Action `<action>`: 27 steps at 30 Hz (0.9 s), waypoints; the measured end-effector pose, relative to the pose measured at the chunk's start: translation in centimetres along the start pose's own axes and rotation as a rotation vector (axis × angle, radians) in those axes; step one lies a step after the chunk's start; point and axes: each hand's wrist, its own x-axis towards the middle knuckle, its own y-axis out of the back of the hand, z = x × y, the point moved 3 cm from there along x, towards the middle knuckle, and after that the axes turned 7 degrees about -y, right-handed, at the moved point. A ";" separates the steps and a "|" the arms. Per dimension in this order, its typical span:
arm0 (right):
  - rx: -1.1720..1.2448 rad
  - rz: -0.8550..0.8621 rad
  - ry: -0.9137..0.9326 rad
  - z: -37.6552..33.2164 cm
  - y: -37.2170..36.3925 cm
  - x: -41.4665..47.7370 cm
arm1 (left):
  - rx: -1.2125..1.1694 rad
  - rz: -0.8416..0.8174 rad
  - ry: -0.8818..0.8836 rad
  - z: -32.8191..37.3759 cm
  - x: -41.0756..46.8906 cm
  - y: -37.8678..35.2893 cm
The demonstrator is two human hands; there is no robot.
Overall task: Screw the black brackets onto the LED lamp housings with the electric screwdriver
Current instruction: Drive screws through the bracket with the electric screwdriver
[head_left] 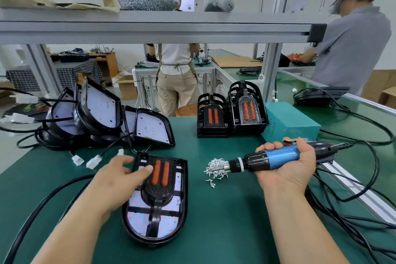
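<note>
My left hand (120, 176) lies loosely spread on the black bracket (159, 191), thumb pressing it onto the LED lamp housing (137, 223) just in front of me. My right hand (287, 165) grips the electric screwdriver (276, 157), whose tip touches the screw pile (214, 170) beside the housing. Spare brackets (231, 111) are stacked behind.

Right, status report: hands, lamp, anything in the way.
Left hand presses black bracket on LED lamp housing. Right hand grips electric screwdriver, bit in screw pile. Black cables left and right, none over the bracket.
</note>
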 end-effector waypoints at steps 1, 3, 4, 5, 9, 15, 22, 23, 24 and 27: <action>-0.015 0.001 0.001 0.2 -0.1 -0.1 | -0.036 -0.044 0.023 -0.6 -0.1 -0.4; -0.039 0.007 0.002 0.6 -0.2 -0.4 | -0.107 -0.124 0.061 -1.3 -0.1 -1.2; -0.046 0.007 0.002 0.8 -0.3 -0.6 | -0.142 -0.149 0.082 -1.5 0.0 -1.5; -0.053 0.003 0.001 1.0 -0.5 -0.8 | -0.173 -0.165 0.105 -1.7 0.2 -1.6; -0.109 -0.036 0.025 1.7 -1.3 -1.3 | -0.274 -0.206 0.120 -2.3 0.4 -1.9; -0.199 -0.117 0.082 2.6 -4.2 -1.6 | -0.380 -0.231 0.025 -2.6 0.9 -2.4; -0.286 -0.094 0.075 5.7 -7.1 -0.9 | -0.382 -0.231 -0.013 -2.7 0.9 -2.5; -0.310 -0.089 0.082 6.2 -7.1 -0.9 | -0.381 -0.229 -0.015 -2.7 0.9 -2.5; -0.337 -0.089 0.090 6.6 -7.0 -0.8 | -0.380 -0.225 -0.019 -2.7 1.0 -2.5; -0.379 -0.097 0.099 7.4 -6.8 -0.8 | -0.377 -0.220 -0.028 -2.8 1.1 -2.6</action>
